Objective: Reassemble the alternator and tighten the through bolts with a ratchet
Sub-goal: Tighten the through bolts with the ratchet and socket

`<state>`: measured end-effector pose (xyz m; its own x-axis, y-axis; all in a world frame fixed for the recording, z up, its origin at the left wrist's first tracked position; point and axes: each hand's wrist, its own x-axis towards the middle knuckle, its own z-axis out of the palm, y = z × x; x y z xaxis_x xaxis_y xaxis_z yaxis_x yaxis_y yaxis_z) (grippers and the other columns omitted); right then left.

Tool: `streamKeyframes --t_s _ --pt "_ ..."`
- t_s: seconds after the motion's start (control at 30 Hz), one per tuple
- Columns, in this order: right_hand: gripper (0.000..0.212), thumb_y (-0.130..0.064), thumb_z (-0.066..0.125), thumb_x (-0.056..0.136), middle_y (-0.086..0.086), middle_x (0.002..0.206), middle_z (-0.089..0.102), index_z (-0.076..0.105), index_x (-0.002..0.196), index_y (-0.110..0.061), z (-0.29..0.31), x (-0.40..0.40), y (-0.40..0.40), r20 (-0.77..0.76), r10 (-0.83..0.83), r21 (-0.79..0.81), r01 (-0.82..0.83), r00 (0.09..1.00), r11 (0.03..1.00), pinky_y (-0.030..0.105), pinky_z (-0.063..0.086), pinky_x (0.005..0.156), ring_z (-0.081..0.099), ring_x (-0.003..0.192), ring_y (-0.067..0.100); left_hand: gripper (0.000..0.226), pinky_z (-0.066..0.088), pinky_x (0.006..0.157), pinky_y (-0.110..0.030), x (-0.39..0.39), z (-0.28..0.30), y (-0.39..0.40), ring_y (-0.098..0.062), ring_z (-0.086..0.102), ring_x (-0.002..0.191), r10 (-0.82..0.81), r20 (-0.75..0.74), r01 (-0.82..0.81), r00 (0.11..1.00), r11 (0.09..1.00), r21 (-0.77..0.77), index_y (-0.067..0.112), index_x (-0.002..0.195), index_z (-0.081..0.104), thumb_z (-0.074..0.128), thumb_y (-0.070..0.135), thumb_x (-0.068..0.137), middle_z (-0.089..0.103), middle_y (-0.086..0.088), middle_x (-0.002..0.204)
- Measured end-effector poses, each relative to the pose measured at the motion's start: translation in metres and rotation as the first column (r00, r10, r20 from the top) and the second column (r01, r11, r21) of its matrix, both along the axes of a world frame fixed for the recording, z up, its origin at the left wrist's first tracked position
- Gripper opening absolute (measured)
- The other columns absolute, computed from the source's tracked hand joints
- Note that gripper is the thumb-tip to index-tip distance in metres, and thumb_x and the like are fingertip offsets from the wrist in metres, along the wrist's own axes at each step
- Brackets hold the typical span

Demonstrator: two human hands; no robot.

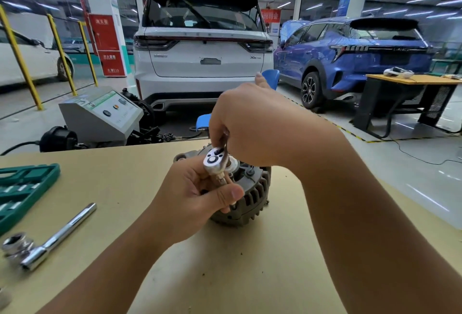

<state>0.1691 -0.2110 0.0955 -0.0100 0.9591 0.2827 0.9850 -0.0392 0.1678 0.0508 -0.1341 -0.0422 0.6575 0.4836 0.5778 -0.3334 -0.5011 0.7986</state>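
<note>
So the alternator [246, 195] is sitting on the tan workbench [250, 263], a bit past the middle, finned grey housing facing the camera. Right hand [252, 128] is above it with fingers curled around the ratchet [215, 161] handle, thumb sticking up – most of the handle is hidden inside the fist, only the round head with its black lever shows. The head sits right over the top of the alternator, with a short socket or extension dropping down from it (can't tell exactly what it's seated on, the fingers cover that). Left hand [197, 196] is down at the near side of the housing, fingers wrapped around that drive stem just under the ratchet head, thumb pressed across the front. Off to the left on the bench there's a chrome breaker bar [53, 238] with a socket [17, 243] beside its head, and a green socket case [23, 188] lying open at the edge. Behind the bench – a white SUV [202, 46] and a blue SUV [350, 53].
</note>
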Motion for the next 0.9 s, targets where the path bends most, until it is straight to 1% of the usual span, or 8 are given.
streamKeyframes --t_s 0.07,0.17,0.37,0.43,0.5,0.67,0.77,0.9 --pt "0.016 -0.013 0.061 0.084 -0.014 0.076 0.061 0.07 0.083 -0.025 0.003 0.001 -0.007 0.021 0.008 -0.02 -0.007 1.0 1.0 0.062 0.022 0.12 0.045 0.073 0.012 0.022 0.058 0.057 -0.027 -0.001 0.0 0.0 -0.019 0.068 0.056 0.006 0.029 -0.005 1.0 1.0 -0.019 0.031 0.085 0.076 0.087 0.048 0.077 0.072 -0.005 0.073" --pt "0.034 -0.02 0.068 0.088 -0.017 0.065 0.043 0.044 0.064 -0.029 0.008 0.0 -0.016 0.051 -0.017 -0.078 0.021 0.999 0.997 0.056 0.041 0.105 0.029 0.057 0.005 0.016 0.056 0.054 -0.026 -0.001 0.0 0.002 -0.017 0.066 0.054 0.062 0.05 -0.06 0.997 0.997 -0.04 0.037 0.088 0.078 0.088 0.041 0.076 0.071 -0.002 0.072" --pt "0.047 -0.012 0.07 0.089 -0.021 0.064 0.041 0.042 0.062 -0.038 0.018 -0.001 -0.029 -0.029 -0.015 -0.043 0.014 0.999 0.999 0.053 0.038 0.107 0.031 0.057 0.002 0.01 0.056 0.059 -0.023 -0.007 0.005 0.008 -0.015 0.065 0.057 0.049 0.041 -0.047 0.998 0.998 -0.052 0.025 0.08 0.074 0.081 0.017 0.083 0.067 -0.004 0.068" --pt "0.045 -0.009 0.07 0.089 -0.023 0.064 0.048 0.054 0.063 -0.041 0.018 0.002 -0.027 -0.092 -0.007 0.002 0.008 0.996 1.0 0.051 0.039 0.108 0.036 0.057 0.001 0.016 0.056 0.059 -0.022 -0.007 0.005 0.009 -0.015 0.065 0.057 0.012 0.032 -0.009 0.999 0.996 -0.086 0.026 0.08 0.075 0.077 0.01 0.082 0.066 -0.004 0.066" --pt "0.039 -0.006 0.069 0.091 -0.023 0.078 0.063 0.075 0.082 -0.043 0.012 0.004 -0.018 -0.169 -0.011 0.048 0.019 0.986 0.999 0.049 0.037 0.114 0.044 0.064 0.0 0.016 0.058 0.059 -0.025 -0.006 0.003 0.009 -0.017 0.065 0.058 -0.016 0.021 0.018 1.0 0.994 -0.109 0.023 0.081 0.076 0.078 0.008 0.082 0.066 -0.004 0.067" --pt "0.044 -0.003 0.064 0.095 -0.018 0.105 0.074 0.079 0.102 -0.044 -0.002 0.006 0.001 -0.253 0.001 0.053 0.013 0.967 0.999 0.054 0.033 0.119 0.051 0.079 0.003 0.019 0.059 0.06 -0.029 0.001 -0.004 0.007 -0.017 0.067 0.061 0.019 -0.028 -0.019 0.999 1.0 0.01 0.015 0.088 0.071 0.082 0.029 0.081 0.069 -0.002 0.071" --pt "0.046 -0.002 0.056 0.093 -0.017 0.105 0.074 0.078 0.1 -0.042 -0.001 0.006 0.001 -0.172 0.009 -0.021 -0.013 0.985 1.0 0.061 0.015 0.123 0.056 0.099 0.014 0.021 0.061 0.06 -0.031 0.002 -0.005 0.006 -0.02 0.069 0.062 0.02 -0.026 -0.019 0.999 1.0 0.023 0.018 0.089 0.071 0.081 0.035 0.081 0.07 -0.003 0.073" --pt "0.03 -0.013 0.054 0.091 -0.015 0.094 0.068 0.077 0.099 -0.031 0.003 0.0 -0.01 -0.071 0.006 -0.048 -0.01 0.997 0.999 0.061 0.022 0.12 0.048 0.09 0.015 0.016 0.06 0.059 -0.029 0.001 -0.006 0.008 -0.017 0.068 0.061 0.017 -0.013 -0.017 1.0 0.999 0.045 0.018 0.088 0.071 0.079 0.032 0.084 0.069 0.002 0.073"
